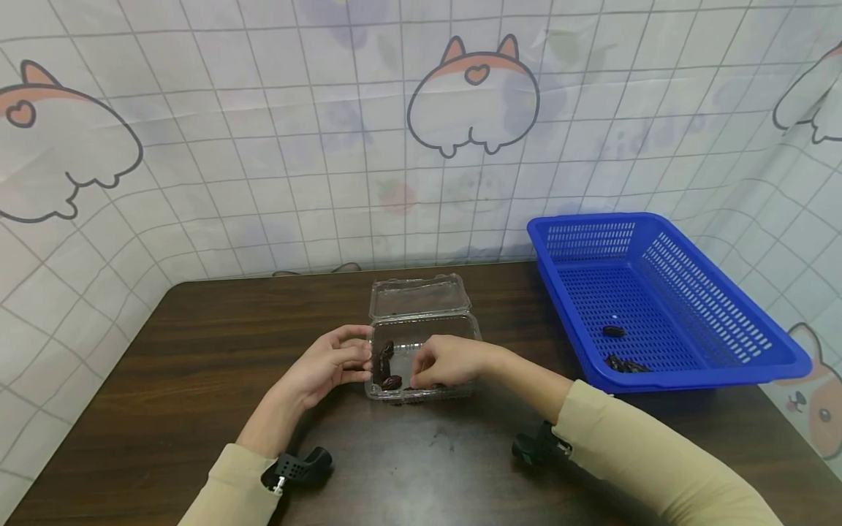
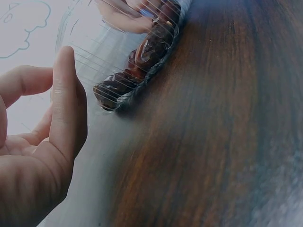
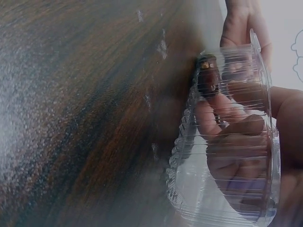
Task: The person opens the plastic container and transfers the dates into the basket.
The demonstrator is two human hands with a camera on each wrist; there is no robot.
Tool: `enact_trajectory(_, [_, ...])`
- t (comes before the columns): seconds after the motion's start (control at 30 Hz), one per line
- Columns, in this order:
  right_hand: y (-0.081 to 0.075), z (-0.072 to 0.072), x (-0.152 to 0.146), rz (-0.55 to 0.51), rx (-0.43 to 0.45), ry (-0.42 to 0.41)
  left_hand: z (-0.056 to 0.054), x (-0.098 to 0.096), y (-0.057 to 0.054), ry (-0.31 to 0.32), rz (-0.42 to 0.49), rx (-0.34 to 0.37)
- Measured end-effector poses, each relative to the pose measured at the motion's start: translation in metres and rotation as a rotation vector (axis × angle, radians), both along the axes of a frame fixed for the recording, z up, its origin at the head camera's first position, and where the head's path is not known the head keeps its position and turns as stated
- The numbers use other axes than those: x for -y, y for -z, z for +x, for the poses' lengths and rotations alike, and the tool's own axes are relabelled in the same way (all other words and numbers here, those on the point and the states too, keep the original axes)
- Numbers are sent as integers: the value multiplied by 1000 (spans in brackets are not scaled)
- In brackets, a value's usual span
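Note:
A clear plastic clamshell box stands on the table with its lid folded back toward the wall. Several dark dates lie along its left side, and the left wrist view shows wrinkled dates through the front wall. My left hand rests against the box's left side, thumb and fingers extended. Inside the box, my right hand reaches down to the floor with thumb and forefinger pinching a date. A date shows at those fingertips through the clear wall in the right wrist view.
A blue plastic basket with slotted walls stands at the right, with several more dates in its near left part. The dark wooden table meets a wall covering printed with a grid and cartoon animals.

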State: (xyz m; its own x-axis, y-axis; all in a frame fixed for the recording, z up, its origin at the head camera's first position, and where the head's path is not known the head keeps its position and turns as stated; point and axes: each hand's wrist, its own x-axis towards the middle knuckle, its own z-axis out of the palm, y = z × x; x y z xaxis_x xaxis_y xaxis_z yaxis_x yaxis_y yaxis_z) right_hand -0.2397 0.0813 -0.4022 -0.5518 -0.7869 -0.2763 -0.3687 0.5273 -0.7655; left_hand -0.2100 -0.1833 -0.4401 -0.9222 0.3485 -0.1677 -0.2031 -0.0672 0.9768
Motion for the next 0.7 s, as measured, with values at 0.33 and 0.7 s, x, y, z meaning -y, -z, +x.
enact_trajectory(0.33, [-2, 1, 2, -32, 77, 22, 0, 0, -2, -3, 0, 1])
enact_trajectory(0.7, [1, 2, 6, -31, 92, 41, 0, 0, 0, -5, -5, 4])
